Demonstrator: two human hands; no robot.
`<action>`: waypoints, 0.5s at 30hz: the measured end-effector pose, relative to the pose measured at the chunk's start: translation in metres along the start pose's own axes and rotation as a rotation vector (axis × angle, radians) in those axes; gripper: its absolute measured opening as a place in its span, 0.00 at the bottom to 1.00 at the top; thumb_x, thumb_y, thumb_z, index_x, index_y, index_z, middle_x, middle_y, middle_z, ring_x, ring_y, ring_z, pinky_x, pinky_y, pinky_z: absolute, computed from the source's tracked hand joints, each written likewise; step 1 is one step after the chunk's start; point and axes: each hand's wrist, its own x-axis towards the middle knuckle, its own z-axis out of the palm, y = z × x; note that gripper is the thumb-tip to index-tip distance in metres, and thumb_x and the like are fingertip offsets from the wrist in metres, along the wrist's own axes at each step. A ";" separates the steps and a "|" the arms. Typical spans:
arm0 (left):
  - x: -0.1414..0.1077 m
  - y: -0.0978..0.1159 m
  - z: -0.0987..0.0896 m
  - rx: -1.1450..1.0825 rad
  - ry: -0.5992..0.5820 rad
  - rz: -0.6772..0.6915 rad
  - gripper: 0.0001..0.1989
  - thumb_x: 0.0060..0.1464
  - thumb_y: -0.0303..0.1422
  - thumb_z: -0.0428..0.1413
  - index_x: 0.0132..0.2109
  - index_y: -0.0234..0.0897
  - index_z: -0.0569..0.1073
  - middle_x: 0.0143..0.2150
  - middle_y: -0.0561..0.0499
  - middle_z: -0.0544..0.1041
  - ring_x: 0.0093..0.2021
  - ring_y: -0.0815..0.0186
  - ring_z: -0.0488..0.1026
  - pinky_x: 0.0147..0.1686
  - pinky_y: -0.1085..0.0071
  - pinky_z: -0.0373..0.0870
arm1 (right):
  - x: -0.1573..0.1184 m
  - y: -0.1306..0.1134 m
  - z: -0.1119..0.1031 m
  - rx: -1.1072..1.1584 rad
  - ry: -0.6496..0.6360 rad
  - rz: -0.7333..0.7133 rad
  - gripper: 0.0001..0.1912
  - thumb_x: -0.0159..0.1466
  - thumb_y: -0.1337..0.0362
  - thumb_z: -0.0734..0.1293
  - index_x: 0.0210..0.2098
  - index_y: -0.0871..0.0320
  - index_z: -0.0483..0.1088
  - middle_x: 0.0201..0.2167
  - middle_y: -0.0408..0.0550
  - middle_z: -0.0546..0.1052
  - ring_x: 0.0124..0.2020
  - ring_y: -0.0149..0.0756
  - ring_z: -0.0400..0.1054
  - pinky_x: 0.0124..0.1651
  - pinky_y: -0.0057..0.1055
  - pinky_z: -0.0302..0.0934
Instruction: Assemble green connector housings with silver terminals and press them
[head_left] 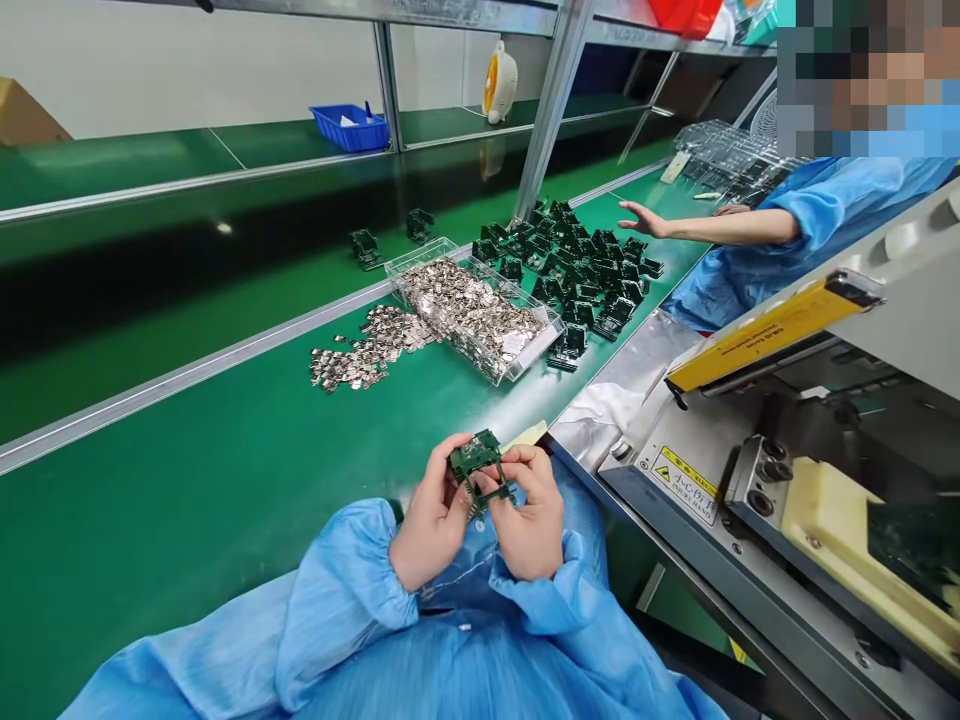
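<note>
A small green circuit board (475, 456) with an open frame-like cutout is held up in front of my body, above the near edge of the bench. My left hand (433, 515) grips its left side, fingers behind and thumb underneath. On the other side my right hand (531, 512) pinches the board's lower right part between thumb and fingers. Beyond my hands stands a clear plastic tray (536, 352) heaped with small silvery metal pieces (469, 300). More of these metal pieces (367, 348) lie loose on the green mat, left of the tray.
A pile of green circuit boards (574, 255) spreads behind the tray. A co-worker's hand (646, 219) reaches over it. At right stands a machine (690, 485) with a yellow bar (772, 330). A blue bin (351, 128) and a fan (500, 84) sit on the back shelf.
</note>
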 end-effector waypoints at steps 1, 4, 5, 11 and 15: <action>-0.001 0.000 0.000 0.002 -0.003 -0.002 0.21 0.65 0.36 0.48 0.62 0.39 0.57 0.51 0.44 0.72 0.48 0.61 0.73 0.50 0.63 0.70 | 0.000 0.000 0.000 -0.012 0.003 0.004 0.06 0.60 0.63 0.69 0.27 0.55 0.73 0.35 0.48 0.69 0.40 0.41 0.65 0.42 0.37 0.62; -0.003 0.001 0.001 0.010 -0.009 -0.008 0.20 0.64 0.35 0.48 0.61 0.39 0.57 0.48 0.46 0.72 0.44 0.63 0.73 0.47 0.66 0.71 | -0.002 0.000 0.000 0.004 0.013 0.036 0.08 0.60 0.62 0.69 0.25 0.56 0.70 0.36 0.49 0.68 0.40 0.41 0.65 0.42 0.36 0.62; -0.003 0.002 0.001 0.013 -0.012 -0.004 0.20 0.64 0.35 0.48 0.61 0.39 0.57 0.46 0.47 0.73 0.42 0.65 0.73 0.44 0.67 0.71 | -0.003 0.001 0.001 0.043 0.008 0.068 0.08 0.59 0.61 0.69 0.26 0.56 0.69 0.38 0.49 0.68 0.40 0.40 0.66 0.40 0.35 0.63; -0.005 0.012 0.001 -0.020 -0.070 -0.002 0.19 0.64 0.35 0.49 0.60 0.39 0.58 0.49 0.46 0.73 0.45 0.64 0.73 0.45 0.68 0.71 | -0.002 0.004 -0.005 0.455 -0.097 0.314 0.18 0.55 0.58 0.75 0.37 0.54 0.62 0.44 0.49 0.71 0.39 0.39 0.69 0.37 0.32 0.68; -0.005 0.034 -0.008 -0.009 -0.198 -0.088 0.20 0.64 0.35 0.48 0.61 0.38 0.59 0.48 0.44 0.74 0.46 0.62 0.74 0.44 0.67 0.73 | -0.002 -0.009 -0.038 0.301 -0.320 0.072 0.33 0.56 0.63 0.75 0.58 0.50 0.62 0.63 0.52 0.61 0.58 0.46 0.61 0.53 0.39 0.63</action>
